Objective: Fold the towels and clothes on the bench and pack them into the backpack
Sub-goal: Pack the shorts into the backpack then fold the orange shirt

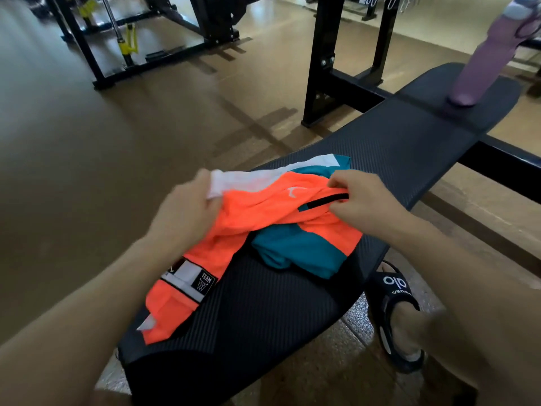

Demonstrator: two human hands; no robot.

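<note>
An orange, teal and white sports garment lies crumpled on the black padded bench. My left hand grips its white and orange edge at the left and lifts it slightly. My right hand pinches the orange fabric near a black zip strip at the right. A black label reading TEAM hangs at the garment's near end over the bench's left edge. No backpack or towel is in view.
A purple bottle stands at the bench's far end. Black rack uprights rise behind the bench, with more gym machines on the brown floor at the far left. A foot in a black slide sandal rests on the floor to the right.
</note>
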